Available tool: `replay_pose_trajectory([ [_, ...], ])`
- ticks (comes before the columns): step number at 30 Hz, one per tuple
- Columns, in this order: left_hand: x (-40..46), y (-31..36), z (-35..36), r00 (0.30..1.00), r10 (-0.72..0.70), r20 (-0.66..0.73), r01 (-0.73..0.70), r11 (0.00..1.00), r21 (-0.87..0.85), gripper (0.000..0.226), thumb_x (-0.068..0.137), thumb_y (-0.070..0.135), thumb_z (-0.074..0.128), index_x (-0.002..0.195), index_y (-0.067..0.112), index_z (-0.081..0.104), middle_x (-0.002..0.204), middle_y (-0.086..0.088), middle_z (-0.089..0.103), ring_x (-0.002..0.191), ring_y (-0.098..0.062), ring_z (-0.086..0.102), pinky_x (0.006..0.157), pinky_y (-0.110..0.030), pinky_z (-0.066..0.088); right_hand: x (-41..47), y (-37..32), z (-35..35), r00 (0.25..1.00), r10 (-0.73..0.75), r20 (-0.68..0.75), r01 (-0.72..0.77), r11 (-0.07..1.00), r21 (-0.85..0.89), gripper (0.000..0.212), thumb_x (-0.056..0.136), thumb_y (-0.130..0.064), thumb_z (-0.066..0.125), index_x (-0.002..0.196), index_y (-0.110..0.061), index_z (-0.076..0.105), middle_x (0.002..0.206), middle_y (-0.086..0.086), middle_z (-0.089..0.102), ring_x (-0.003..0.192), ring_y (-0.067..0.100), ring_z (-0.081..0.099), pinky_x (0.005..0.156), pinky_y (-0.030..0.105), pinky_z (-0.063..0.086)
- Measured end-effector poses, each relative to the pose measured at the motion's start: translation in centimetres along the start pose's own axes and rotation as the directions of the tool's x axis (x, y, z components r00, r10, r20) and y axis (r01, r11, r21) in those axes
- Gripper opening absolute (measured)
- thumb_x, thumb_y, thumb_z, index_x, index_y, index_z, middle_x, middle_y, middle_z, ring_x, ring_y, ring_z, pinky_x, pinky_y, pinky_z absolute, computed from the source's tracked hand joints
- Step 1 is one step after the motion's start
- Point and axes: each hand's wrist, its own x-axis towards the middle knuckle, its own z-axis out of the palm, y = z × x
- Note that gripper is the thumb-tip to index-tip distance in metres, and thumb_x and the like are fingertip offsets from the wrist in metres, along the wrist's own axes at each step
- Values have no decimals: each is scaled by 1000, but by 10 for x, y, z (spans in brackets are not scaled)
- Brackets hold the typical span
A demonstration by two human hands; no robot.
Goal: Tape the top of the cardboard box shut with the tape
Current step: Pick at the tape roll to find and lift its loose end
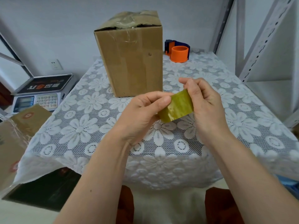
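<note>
Both hands, left hand (142, 109) and right hand (203, 101), pinch the tape (177, 107) over the table's near middle. Box (131, 54) at far edge. Keep strip taut, centre on seam.

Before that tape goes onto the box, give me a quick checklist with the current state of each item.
1. Tape held by both hands, left hand and right hand: ok.
2. Free tape end found: cannot tell.
3. Cardboard box upright on the table: ok.
4. Top flaps flat and closed: not ok, crumpled with old film on them.
5. Way from the hands to the box clear: ok.
6. Dispenser holds no roll: ok, out of the way.
</note>
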Motion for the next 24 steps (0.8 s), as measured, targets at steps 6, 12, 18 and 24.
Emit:
replay_pose_trajectory([
  [6,1,-4,12,992,12,-130,-9,1000,19,15,71,27,74,61,19,66,63,3,64,64,-12,53,66,-30,43,-1,5,3,999,-51,0,51,998,-46,31,98,-31,48,99,-4,63,72,-8,51,69,5,47,68,26,43],
  [12,1,0,5,999,-25,-25,25,1000,-5,21,79,13,59,95,0,66,93,-19,59,83,-24,53,76,-33,47,1,3,2,999,15,-31,-14,1000,28,32,94,-39,50,75,-15,56,91,22,61,70,13,48,67,38,43],
  [18,1,-2,13,991,-26,-130,18,998,-63,7,70,10,55,64,11,58,67,-4,54,70,-14,49,67,-33,41,-1,4,6,998,-65,-20,63,996,-61,34,98,-31,48,95,1,62,67,-7,47,64,5,45,64,26,40],
  [24,3,-5,15,992,-25,-120,14,995,-96,20,74,12,62,57,18,54,60,2,53,66,-13,47,65,-30,38,-2,5,7,995,-92,-32,90,994,-68,31,98,-28,48,95,0,62,68,-11,48,65,-1,45,63,18,39],
])
